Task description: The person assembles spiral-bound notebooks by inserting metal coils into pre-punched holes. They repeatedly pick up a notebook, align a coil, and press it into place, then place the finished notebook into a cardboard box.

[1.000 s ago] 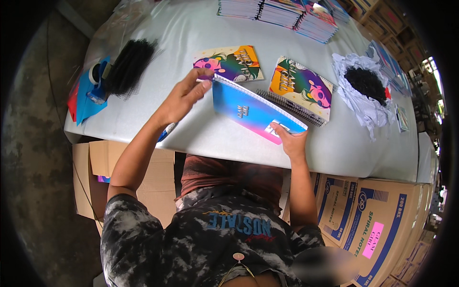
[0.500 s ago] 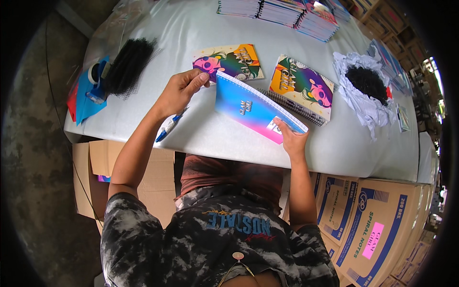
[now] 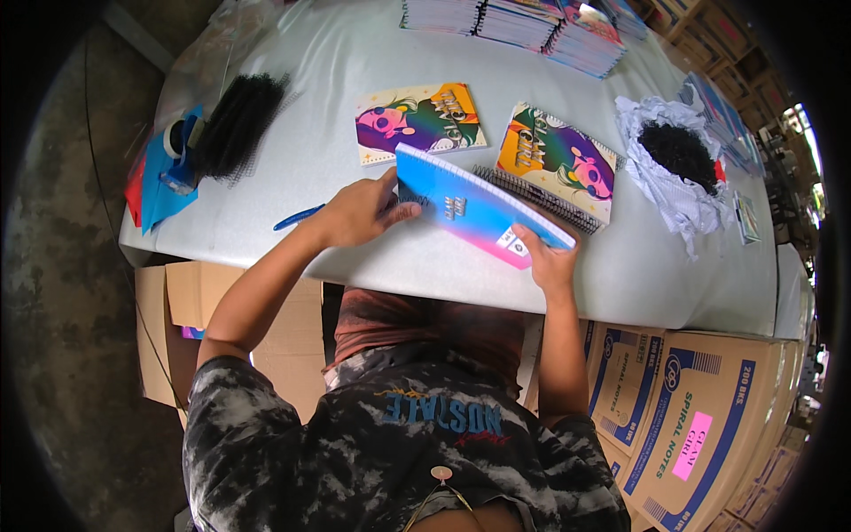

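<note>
A notebook (image 3: 483, 213) with a glossy blue-to-pink cover is held tilted above the table's near side; a row of small holes runs along its long upper edge. My right hand (image 3: 551, 262) grips its right end, thumb on the cover by a white label. At the left end, my left hand (image 3: 359, 213) closes around the edge, its thumb in front and other fingers partly hidden. A small dark patch beside that thumb is too unclear to name. Behind lie a notebook with a colourful cartoon cover (image 3: 417, 120), a similar notebook (image 3: 558, 160) and black spiral coils (image 3: 545, 199).
A blue pen (image 3: 298, 217) lies left of my left hand. Farther left are a tape dispenser (image 3: 180, 155) and a bundle of black coils (image 3: 239, 124). Crumpled paper (image 3: 647, 168) holds black material at right. Notebook stacks (image 3: 523, 31) stand at the back; cartons (image 3: 687, 426) sit below.
My left hand has come down and right from the notebook's upper left corner to its left edge. The notebook has shifted slightly right and downward. More of the left cartoon-covered notebook shows.
</note>
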The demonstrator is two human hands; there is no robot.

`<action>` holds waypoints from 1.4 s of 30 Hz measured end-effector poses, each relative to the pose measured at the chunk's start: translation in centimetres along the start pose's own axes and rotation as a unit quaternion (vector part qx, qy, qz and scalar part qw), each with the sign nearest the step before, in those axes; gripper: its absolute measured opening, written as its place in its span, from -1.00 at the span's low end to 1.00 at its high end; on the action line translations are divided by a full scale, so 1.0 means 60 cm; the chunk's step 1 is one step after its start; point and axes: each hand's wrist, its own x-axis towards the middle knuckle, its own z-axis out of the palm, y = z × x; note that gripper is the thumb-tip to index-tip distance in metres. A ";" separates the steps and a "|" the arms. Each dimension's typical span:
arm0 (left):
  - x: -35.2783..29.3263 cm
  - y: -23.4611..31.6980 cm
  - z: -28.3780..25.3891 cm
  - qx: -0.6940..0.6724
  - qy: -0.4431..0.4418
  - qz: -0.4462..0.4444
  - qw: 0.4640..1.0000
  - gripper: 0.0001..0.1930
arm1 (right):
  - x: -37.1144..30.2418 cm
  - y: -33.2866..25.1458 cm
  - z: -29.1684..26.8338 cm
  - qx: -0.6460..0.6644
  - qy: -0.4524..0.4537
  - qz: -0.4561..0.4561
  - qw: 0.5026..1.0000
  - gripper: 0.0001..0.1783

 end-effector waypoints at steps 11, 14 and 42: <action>-0.019 -0.011 -0.032 -0.162 0.160 0.046 0.973 -0.53 | -0.011 0.007 -0.011 -0.027 0.010 -0.025 0.999 -0.75; -0.013 -0.004 -0.034 -0.206 0.134 0.042 0.968 -0.53 | -0.011 0.002 -0.009 -0.032 0.011 -0.035 0.999 -0.76; 0.020 0.013 -0.104 0.130 0.091 0.221 0.962 -0.76 | -0.016 0.007 -0.018 -0.028 -0.028 -0.021 0.999 -0.72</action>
